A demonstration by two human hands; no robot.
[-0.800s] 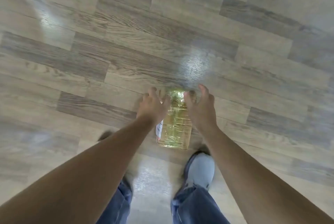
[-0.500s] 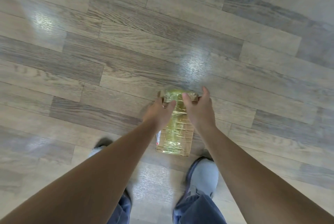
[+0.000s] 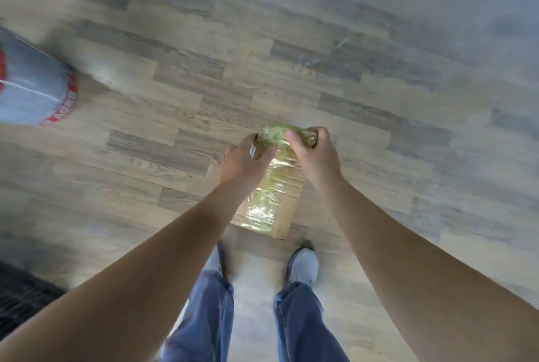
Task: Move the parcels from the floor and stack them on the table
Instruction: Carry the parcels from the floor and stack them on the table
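cardboard parcel (image 3: 271, 198) between both hands (image 3: 245, 161) (image 3: 316, 157)

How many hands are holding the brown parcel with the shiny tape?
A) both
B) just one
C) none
A: the left hand and the right hand each curl round the far end of the parcel.

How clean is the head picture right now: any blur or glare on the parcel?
Head view: motion blur smears the floor and the grey-and-red object at left; the parcel, left hand and right hand are fairly sharp; glare glints off the parcel's clear wrap.
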